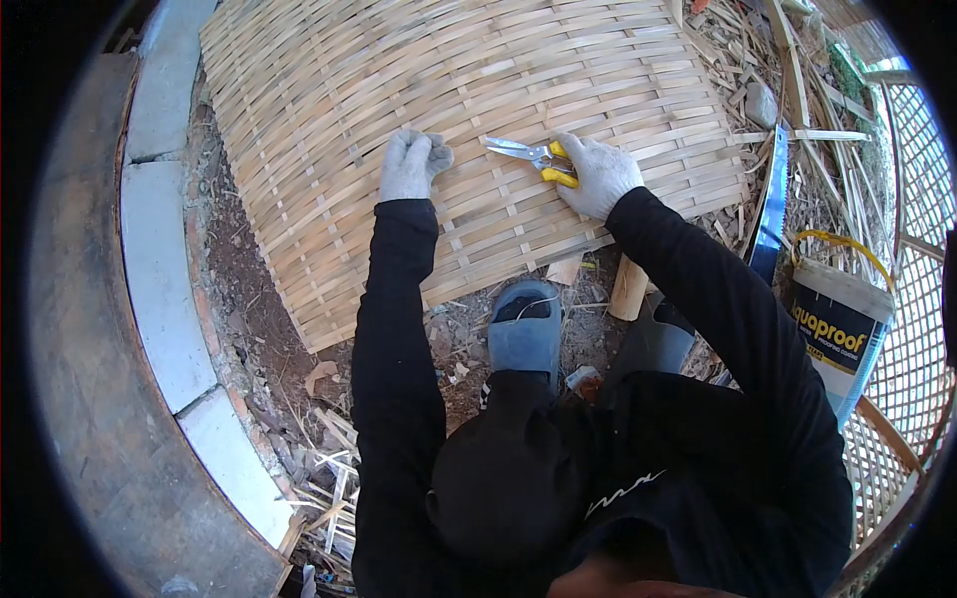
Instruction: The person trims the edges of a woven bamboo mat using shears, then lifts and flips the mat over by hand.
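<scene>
A woven bamboo mat [478,110] lies spread out in front of me. My right hand [598,174], in a pale work glove, is wrapped round yellow-handled pruning shears [543,157]. Their metal blades point left above the weave, toward my other hand. My left hand [411,162], gloved too, is closed over the mat, with thumb and fingers drawn together; whatever they may pinch is hidden. A short gap separates the blade tips from my left fingers.
A handsaw [771,204] lies right of the mat, beside an Aquaproof bucket [840,324]. Bamboo scraps [827,169] litter the ground there. Pale blocks [164,269] edge the left side. Below the mat are my feet in blue-grey slippers [524,334] and a wood piece [627,289].
</scene>
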Demonstrator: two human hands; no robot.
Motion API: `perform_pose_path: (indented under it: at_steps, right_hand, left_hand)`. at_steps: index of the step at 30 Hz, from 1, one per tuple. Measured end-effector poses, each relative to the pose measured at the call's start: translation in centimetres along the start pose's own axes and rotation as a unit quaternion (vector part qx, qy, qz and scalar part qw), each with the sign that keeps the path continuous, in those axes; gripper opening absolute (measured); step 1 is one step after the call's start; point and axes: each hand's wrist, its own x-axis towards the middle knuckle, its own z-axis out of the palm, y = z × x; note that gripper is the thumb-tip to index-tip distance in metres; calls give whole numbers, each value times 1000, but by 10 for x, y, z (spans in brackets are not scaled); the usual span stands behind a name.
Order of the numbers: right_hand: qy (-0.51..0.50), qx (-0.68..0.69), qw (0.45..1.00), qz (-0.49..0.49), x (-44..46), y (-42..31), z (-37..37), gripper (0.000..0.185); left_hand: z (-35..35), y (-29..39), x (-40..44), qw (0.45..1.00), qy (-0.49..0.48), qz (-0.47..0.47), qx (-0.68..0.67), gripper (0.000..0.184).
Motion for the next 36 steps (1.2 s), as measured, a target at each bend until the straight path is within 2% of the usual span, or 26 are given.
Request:
perform_pose_path:
  at_steps: [3, 6, 9, 12, 15, 21, 27, 30, 33, 36]
  right_hand:
    - [-4, -4, 1000, 7, 0, -4, -5, 55]
    - [-63, -5, 997, 33, 6, -10, -18, 52]
    - [-78, -38, 996, 19, 16, -14, -27, 50]
    - [-63, -48, 997, -13, 21, -14, -24, 47]
    - [-89, -68, 994, 18, 26, -20, -26, 45]
    - [-90, -62, 994, -1, 32, -30, -30, 35]
    - [-111, -76, 991, 22, 37, -39, -36, 28]
    - [-105, -70, 992, 12, 36, -32, -30, 29]
    - [-91, -44, 995, 10, 31, -24, -24, 33]
    - [-78, -8, 997, 5, 16, -15, -27, 39]
  left_hand:
    - [4, -5, 3, 999, -20, 15, -44, 3]
    - [7, -7, 3, 1000, 1, 21, -19, 7]
    - [9, -11, 1, 998, 15, 43, -35, 6]
    - [15, -12, 0, 997, 23, 50, -46, 4]
    - [21, -11, -3, 997, 22, 57, -49, 3]
    - [27, -6, -7, 997, 17, 66, -24, 6]
    - [25, -4, -7, 997, 11, 74, 11, 7]
    - [21, -4, -5, 997, 29, 61, -37, 8]
    - [9, 13, -6, 992, 55, 103, -49, 6]
    - [-37, 40, -24, 990, 94, 91, 45, 14]
